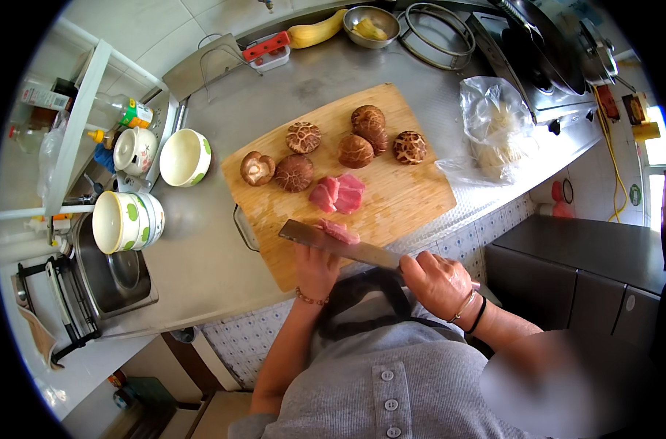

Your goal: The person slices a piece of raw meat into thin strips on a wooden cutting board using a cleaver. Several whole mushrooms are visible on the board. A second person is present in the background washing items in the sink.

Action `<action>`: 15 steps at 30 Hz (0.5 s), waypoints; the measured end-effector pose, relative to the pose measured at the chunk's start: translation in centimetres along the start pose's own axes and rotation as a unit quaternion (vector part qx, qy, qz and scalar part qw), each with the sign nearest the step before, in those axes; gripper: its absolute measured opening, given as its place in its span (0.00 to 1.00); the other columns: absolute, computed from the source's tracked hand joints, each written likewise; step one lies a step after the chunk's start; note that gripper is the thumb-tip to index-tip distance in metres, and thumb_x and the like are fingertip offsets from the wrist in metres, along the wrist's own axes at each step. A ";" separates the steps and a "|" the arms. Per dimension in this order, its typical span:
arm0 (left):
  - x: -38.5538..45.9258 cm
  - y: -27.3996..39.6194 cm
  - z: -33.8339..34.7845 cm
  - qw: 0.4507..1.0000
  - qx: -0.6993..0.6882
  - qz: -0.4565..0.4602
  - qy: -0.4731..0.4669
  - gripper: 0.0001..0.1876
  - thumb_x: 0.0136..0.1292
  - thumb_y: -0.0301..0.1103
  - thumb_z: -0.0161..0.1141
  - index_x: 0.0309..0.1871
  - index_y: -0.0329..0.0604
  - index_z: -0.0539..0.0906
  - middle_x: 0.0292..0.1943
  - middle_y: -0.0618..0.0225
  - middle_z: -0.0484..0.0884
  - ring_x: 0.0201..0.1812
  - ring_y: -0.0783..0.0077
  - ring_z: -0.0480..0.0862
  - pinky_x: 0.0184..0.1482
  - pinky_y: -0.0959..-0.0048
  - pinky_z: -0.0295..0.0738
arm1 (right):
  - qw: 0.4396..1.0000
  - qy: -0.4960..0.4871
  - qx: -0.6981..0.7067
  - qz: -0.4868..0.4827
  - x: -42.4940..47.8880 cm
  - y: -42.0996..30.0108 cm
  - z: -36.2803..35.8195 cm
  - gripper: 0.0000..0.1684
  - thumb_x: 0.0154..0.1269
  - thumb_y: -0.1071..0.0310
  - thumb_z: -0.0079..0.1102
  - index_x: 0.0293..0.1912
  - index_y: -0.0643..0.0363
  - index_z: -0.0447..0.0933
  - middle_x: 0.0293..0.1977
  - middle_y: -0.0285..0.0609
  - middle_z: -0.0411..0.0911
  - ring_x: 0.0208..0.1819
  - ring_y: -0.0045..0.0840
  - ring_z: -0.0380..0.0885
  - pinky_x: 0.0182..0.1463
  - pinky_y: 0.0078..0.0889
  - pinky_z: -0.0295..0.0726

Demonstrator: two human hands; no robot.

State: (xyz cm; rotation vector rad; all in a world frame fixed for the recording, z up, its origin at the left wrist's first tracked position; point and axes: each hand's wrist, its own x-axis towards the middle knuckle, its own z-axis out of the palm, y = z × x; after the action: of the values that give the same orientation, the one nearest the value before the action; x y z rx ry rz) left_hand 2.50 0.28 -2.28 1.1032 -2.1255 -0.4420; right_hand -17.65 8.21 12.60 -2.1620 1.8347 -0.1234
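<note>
My right hand (438,280) is closed around the handle of a broad kitchen knife (333,242), whose blade reaches left over the near part of a wooden cutting board (399,200). A strip of raw meat (339,231) lies against the blade's far side. My left hand (315,270) is at the board's near edge, its fingertips partly hidden by the blade; whether they hold anything cannot be told. Beyond the knife lie larger pieces of raw meat (348,193). Several brown mushrooms (294,173) rest farther back on the board, one with its stem side up (257,168).
A bagged bundle of pale noodle-like strands (500,142) lies right of the board. Bowls (113,222) and a sink (116,274) are at left. Along the back are a yellow squash (316,30), a metal bowl (371,26) and ring racks (437,35); a stove (558,104) stands at right.
</note>
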 end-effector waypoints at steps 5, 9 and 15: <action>-0.5 -0.7 0.4 0.999 -0.035 -0.009 -0.009 0.23 0.52 0.30 0.66 0.53 0.41 0.78 0.53 0.53 0.74 0.53 0.40 0.72 0.55 0.48 0.68 | 1.000 -0.017 -0.016 -0.005 0.0 0.2 -0.2 0.15 0.52 0.71 0.54 0.41 0.55 0.66 0.24 0.41 0.68 0.24 0.30 0.77 0.25 0.32 0.77; -0.5 -1.0 0.6 0.999 -0.047 -0.006 -0.016 0.23 0.53 0.32 0.67 0.54 0.41 0.77 0.54 0.53 0.74 0.55 0.40 0.71 0.56 0.48 0.67 | 0.999 -0.026 -0.031 -0.004 0.3 0.3 0.0 0.15 0.52 0.71 0.54 0.42 0.55 0.66 0.24 0.40 0.68 0.24 0.29 0.77 0.25 0.32 0.77; -1.2 -1.6 1.6 0.998 -0.057 -0.034 -0.003 0.28 0.53 0.36 0.68 0.57 0.40 0.75 0.58 0.50 0.72 0.58 0.40 0.69 0.58 0.47 0.65 | 0.998 -0.045 -0.037 0.002 1.3 -0.3 -0.4 0.14 0.53 0.71 0.54 0.42 0.55 0.65 0.24 0.41 0.69 0.23 0.31 0.78 0.23 0.32 0.77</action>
State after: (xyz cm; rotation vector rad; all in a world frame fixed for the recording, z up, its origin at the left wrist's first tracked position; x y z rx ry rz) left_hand 2.74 0.32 -4.82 1.1127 -2.0461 -0.5925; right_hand -17.23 6.91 12.89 -2.1741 1.8208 0.0427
